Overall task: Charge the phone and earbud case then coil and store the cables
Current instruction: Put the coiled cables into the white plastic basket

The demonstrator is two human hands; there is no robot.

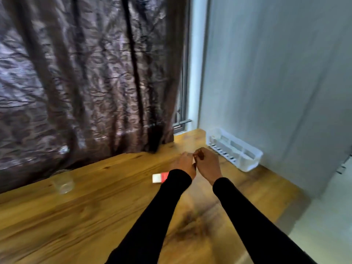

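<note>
Meeting over wooden surface (95,206): left hand (185,164) and right hand (207,164), fingers curled, touching; contents of grip indiscernible through blur. Red-and-white box (160,177) beside left wrist; white basket (236,149) near wall; glass (63,182) well left.

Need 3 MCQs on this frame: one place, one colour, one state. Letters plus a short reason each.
1. Where is the white basket?
A. against the wall on the table's right
B. beside the glass
C. on the floor

2. What colours is the small box by the left hand?
A. blue and yellow
B. red and white
C. all black

3. How are the hands?
A. flat on the table
B. far apart
C. close together, fingers curled

Key: 1 A, it lies along the grey wall. 2 B, one white end, one red. 3 C, the right hand meets the left above the table; anything pinched is too blurred to tell.
</note>
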